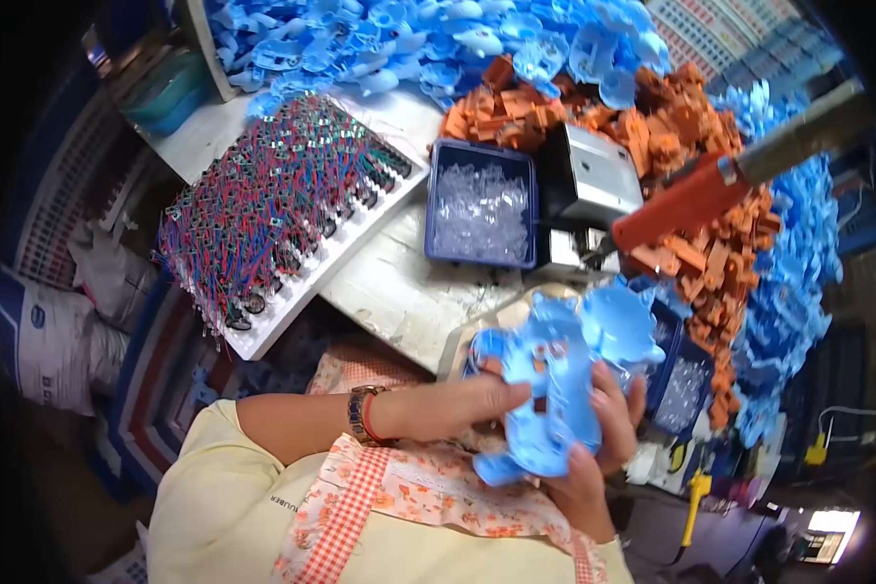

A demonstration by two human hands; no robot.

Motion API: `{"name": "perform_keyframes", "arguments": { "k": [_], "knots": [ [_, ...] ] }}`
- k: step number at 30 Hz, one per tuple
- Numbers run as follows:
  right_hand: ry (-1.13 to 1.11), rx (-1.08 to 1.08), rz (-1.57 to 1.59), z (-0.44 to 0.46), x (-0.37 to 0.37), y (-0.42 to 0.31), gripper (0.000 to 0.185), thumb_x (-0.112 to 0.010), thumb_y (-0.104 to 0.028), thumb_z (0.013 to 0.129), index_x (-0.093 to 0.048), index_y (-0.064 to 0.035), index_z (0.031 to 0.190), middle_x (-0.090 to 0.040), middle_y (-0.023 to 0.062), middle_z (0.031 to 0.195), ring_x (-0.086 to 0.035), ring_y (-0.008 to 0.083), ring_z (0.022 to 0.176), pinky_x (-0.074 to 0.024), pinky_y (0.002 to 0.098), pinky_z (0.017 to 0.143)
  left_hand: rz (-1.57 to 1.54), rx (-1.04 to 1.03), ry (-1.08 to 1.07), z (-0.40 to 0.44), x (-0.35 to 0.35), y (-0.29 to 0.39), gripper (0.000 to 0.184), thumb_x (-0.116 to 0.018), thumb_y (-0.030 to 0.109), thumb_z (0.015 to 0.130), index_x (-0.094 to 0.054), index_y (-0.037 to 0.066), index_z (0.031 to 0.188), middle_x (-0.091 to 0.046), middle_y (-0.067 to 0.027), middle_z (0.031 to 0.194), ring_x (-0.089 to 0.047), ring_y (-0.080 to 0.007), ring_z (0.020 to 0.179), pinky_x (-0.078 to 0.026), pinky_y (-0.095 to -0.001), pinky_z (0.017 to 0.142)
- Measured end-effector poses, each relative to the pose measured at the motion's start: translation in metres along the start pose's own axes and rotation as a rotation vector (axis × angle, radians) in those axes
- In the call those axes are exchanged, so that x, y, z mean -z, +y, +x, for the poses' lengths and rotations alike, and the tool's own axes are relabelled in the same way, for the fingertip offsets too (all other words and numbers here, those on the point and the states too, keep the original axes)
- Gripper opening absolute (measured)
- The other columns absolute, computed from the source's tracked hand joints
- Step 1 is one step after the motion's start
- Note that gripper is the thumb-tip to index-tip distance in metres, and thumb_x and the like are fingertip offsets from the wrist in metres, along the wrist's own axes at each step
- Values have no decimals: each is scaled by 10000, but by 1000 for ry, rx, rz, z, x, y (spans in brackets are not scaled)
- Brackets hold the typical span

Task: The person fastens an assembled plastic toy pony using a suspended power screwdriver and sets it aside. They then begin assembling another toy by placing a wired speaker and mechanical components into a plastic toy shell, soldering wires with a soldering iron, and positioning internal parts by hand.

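Observation:
Close to my chest, a light-blue plastic toy housing [553, 409] is held up, its hollow side with cut-out slots facing me. My left hand [487, 394], with a watch on its wrist, pinches the housing's left edge, thumb in front and most fingers hidden behind. My right hand [603, 428] grips the lower right edge, its fingers curled round the side. Just beyond the housing is a round blue bowl-shaped part [621, 326]; whether it is joined to the housing I cannot tell.
A white foam tray [336, 248] bears many wired circuit boards. A blue bin [428, 209] holds clear plastic pieces. Piles of orange parts [711, 263] and blue shells [438, 44] crowd the back and right. A red-handled tool [676, 204] slants in from the right near a metal box [599, 175].

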State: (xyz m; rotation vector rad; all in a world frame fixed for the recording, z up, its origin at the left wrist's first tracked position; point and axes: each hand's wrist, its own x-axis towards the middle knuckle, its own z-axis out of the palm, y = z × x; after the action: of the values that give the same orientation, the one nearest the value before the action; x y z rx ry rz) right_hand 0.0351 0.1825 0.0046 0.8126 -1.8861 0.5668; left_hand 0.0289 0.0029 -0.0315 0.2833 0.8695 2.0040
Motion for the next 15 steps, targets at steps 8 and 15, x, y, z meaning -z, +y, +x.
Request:
{"name": "perform_keyframes", "arguments": {
  "k": [8, 15],
  "knots": [
    [-473, 25, 62, 5, 35, 32, 218, -744, -166, 798, -672, -186, 1003, -647, 70, 1174, -602, 304, 1129, -415, 493, 1018, -176, -427, 527, -44, 35, 6, 399, -412, 272, 1048, -422, 4, 1344, -636, -224, 1162, -681, -300, 1013, -571, -399, 878],
    [-682, 21, 231, -26, 17, 26, 198, -718, -167, 753, -726, -184, 950, -690, -22, 1110, -614, 199, 1040, -410, 419, 969, 406, -365, 739, -44, 42, 1, 352, -672, 155, 921, -581, 17, 1231, -667, -44, 1090, -637, -97, 931, -542, -294, 816]
  ]
}}
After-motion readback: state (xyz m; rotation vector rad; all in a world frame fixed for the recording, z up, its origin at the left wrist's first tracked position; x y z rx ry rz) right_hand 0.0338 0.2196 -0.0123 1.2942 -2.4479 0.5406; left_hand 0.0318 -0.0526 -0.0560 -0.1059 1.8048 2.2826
